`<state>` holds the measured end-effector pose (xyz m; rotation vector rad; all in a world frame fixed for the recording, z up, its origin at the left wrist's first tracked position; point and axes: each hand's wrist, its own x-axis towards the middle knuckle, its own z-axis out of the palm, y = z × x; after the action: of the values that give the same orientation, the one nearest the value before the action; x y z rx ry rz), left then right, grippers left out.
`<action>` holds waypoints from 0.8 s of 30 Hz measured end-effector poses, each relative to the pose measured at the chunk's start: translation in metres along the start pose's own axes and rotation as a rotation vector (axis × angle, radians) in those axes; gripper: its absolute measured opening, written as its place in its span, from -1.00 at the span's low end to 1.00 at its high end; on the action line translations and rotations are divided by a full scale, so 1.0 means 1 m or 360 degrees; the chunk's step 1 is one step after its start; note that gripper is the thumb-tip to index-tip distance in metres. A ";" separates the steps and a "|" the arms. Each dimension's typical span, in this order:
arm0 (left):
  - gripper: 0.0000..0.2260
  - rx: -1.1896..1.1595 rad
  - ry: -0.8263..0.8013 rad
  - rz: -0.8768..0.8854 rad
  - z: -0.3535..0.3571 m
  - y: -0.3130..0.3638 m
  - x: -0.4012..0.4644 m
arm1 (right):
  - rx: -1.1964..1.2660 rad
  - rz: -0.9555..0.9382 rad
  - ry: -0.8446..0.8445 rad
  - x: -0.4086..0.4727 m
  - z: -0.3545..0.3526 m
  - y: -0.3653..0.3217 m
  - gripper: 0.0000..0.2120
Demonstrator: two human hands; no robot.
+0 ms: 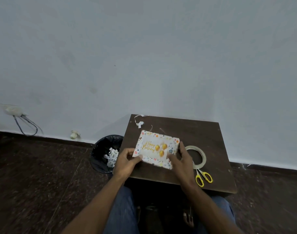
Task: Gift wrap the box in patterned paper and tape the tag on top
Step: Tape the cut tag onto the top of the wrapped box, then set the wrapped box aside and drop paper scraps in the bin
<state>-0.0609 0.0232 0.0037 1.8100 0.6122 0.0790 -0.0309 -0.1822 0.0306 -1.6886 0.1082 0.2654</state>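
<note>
Patterned paper on box (157, 149), fingers (172, 157) covering near corners

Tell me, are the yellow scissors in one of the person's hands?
No, the scissors lie on the table near the tape roll, while both hands hold the wrapped box.

- A dark wooden table (203, 132) is set against a pale wall (144, 48).
- A black-lined bin (100, 149) with paper scraps (111, 157) inside is placed at the table's 9 o'clock.
- A curled paper strip (139, 121) is seen at the table's 11 o'clock corner.
- A wall socket with loose wires (17, 114) is mounted far toward 9 o'clock.
- Dark speckled floor (34, 174) is spread below.
</note>
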 end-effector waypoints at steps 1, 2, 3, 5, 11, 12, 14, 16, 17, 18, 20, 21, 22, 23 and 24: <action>-0.80 -0.0019 -0.0014 0.0036 0.003 0.008 0.007 | -0.0029 -0.0048 -0.0042 0.016 -0.008 -0.011 -0.54; -0.80 -0.0023 -0.0028 0.0082 0.010 0.017 0.015 | -0.0063 -0.0060 -0.0042 0.032 -0.016 -0.020 -0.58; -0.79 0.0002 -0.0046 0.0125 0.018 0.029 0.023 | -0.0061 -0.0047 -0.0024 0.049 -0.024 -0.026 -0.61; -0.77 0.0087 -0.0101 0.0187 0.039 0.052 0.043 | -0.0110 0.0006 0.0066 0.083 -0.041 -0.028 -0.65; -0.77 0.0393 -0.0151 0.0205 0.104 0.088 0.101 | -0.0317 0.0139 0.0201 0.164 -0.078 -0.032 -0.76; -0.77 0.0440 -0.0151 0.0188 0.112 0.090 0.109 | -0.0350 0.0157 0.0211 0.176 -0.082 -0.031 -0.78; -0.79 0.0513 -0.0178 0.0177 0.124 0.095 0.123 | -0.0377 0.0200 0.0225 0.195 -0.089 -0.029 -0.81; -0.81 0.0601 -0.0192 0.0133 0.135 0.097 0.132 | -0.0459 0.0205 0.0221 0.209 -0.092 -0.026 -0.75; -0.82 0.0657 -0.0192 0.0099 0.139 0.096 0.134 | -0.0538 0.0202 0.0212 0.214 -0.093 -0.024 -0.70; -0.81 0.0700 -0.0182 0.0068 0.143 0.096 0.135 | -0.0628 0.0188 0.0205 0.216 -0.093 -0.025 -0.65; -0.80 0.0733 -0.0144 0.0045 0.147 0.092 0.136 | -0.0776 0.0154 0.0208 0.215 -0.092 -0.026 -0.58; -0.79 0.0729 -0.0136 0.0061 0.147 0.091 0.136 | -0.0846 0.0166 0.0224 0.214 -0.091 -0.027 -0.55; -0.77 0.0724 -0.0141 0.0074 0.148 0.090 0.136 | -0.0909 0.0193 0.0253 0.214 -0.091 -0.026 -0.51; -0.76 0.0720 -0.0145 0.0087 0.148 0.090 0.135 | -0.0968 0.0212 0.0281 0.212 -0.091 -0.026 -0.48; -0.76 0.0717 -0.0144 0.0090 0.149 0.090 0.134 | -0.1008 0.0220 0.0303 0.212 -0.092 -0.024 -0.46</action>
<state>0.1400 -0.0657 0.0029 2.2526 0.5430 -0.1115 0.1899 -0.2520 0.0137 -2.3398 0.3079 0.2563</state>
